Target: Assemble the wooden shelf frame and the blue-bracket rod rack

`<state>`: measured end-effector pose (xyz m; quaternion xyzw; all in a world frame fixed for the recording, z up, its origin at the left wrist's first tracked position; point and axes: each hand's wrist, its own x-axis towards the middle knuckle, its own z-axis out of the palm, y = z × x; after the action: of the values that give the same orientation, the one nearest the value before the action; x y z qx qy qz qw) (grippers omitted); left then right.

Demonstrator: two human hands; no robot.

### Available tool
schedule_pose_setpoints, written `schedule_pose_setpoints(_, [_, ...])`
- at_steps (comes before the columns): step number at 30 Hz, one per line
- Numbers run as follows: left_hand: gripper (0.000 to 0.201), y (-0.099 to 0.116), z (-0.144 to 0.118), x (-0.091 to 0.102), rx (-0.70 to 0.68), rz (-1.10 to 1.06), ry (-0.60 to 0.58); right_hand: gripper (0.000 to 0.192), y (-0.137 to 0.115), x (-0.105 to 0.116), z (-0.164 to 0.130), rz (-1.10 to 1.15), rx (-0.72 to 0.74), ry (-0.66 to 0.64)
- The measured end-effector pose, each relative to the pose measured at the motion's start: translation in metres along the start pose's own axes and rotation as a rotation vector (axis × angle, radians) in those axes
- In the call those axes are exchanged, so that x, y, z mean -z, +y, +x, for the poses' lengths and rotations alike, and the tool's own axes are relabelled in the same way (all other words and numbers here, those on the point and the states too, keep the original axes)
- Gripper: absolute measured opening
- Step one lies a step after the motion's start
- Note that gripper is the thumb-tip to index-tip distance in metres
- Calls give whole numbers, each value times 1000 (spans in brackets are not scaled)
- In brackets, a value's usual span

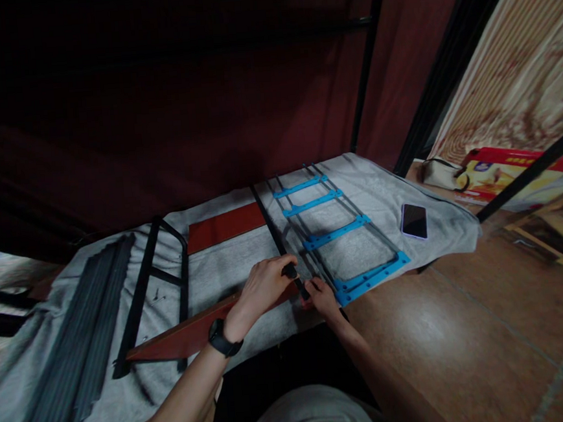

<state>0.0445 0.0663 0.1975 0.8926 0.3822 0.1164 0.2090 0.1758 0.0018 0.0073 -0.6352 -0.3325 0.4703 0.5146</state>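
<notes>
In the head view, the left hand's [262, 285] grip is closing narrowly around a small black piece [290, 271], too dark to identify, while the right hand's [321, 297] grip is pinching the near end of a black bar [271, 219]. The work is looking about partway along: the near board [184, 336], reddish-brown, is apparently meeting the black frame [150, 273] on the left, and its right end is lying beneath the hands at the bar, though whether either joint is fastened is not showing. A far board [227, 227] is lying between frame and bar, its joints also unclear, and small screws [158, 295] are lying loose, so some fastening is probably remaining. The bar is resting mid-scene on the grey cloth [237, 266], its long axis running from near to far, the far end pointing slightly left; the near board's long axis is running left to right.
</notes>
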Motion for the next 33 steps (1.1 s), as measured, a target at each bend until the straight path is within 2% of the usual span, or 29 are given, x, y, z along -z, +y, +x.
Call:
schedule_pose_setpoints(6, [20, 2, 0, 2, 7, 7, -12, 23, -3, -4, 0, 198, -95, 4])
schedule_pose_setpoints(12, [19, 4, -1, 4, 1, -23, -15, 32, -6, -3, 0, 89, -96, -9])
schedule_pose_setpoints(18, [20, 5, -1, 5, 9, -37, -24, 27, -6, -4, -1, 181, -82, 0])
schedule_pose_setpoints(25, [18, 3, -1, 5, -2, -34, -10, 35, -6, -1, 1, 70, -76, -15])
schedule_pose_setpoints(29, [21, 3, 0, 3, 2, -30, -19, 28, -5, -1, 1, 154, -100, -10])
schedule_pose_setpoints(33, [22, 4, 1, 3, 20, -35, -16, 28, -6, 0, 2, 99, -82, -38])
